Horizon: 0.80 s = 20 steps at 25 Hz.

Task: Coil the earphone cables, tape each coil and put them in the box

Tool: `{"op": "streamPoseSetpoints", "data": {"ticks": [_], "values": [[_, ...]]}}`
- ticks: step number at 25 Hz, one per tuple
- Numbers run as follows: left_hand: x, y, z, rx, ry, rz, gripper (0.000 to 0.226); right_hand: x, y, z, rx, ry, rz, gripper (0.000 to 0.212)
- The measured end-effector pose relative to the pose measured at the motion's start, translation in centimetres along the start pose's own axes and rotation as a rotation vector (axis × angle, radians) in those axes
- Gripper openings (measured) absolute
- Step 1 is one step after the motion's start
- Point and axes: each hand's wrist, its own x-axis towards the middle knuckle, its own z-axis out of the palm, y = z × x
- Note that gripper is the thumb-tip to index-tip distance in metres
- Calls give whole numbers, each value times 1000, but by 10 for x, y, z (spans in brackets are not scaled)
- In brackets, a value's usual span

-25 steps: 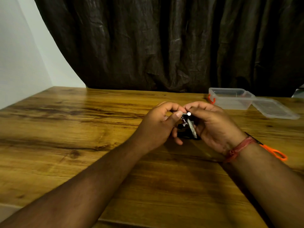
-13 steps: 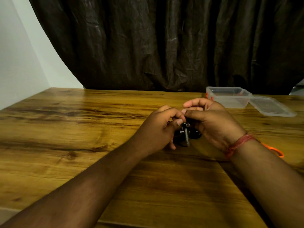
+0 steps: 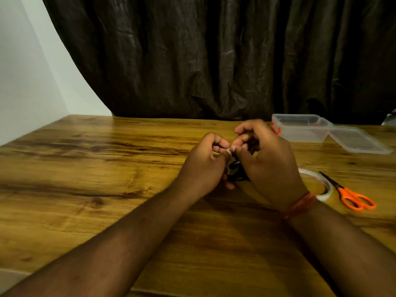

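A black earphone cable coil (image 3: 235, 171) is pinched between both hands just above the wooden table (image 3: 107, 179); only a small dark part of it shows between the palms. My left hand (image 3: 203, 166) closes on its left side. My right hand (image 3: 267, 161) covers the coil from the right, fingertips meeting those of the left hand. The clear plastic box (image 3: 300, 128) stands open at the back right, with its lid (image 3: 362, 142) lying beside it. A roll of clear tape (image 3: 323, 187) lies right of my right wrist.
Orange-handled scissors (image 3: 351, 196) lie right of the tape roll. A dark curtain (image 3: 214, 61) hangs behind the table and a white wall stands at the left. Bare wood stretches across the left half of the table.
Both hands have drawn closer around the coil, and the metal plug seen earlier is now hidden. The view has shifted, bringing the tape roll and scissors into sight.
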Motion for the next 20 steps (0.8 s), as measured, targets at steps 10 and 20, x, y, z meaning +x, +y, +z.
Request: {"op": "streamPoseSetpoints", "data": {"ticks": [10,20], "values": [[5,-1,-3,-573,50,-325,7,-4,-2,13,-185,-81,-103,34],[12,-3,-17,-534,106,-270,6,1,0,-3,-229,-192,-227,33]]}}
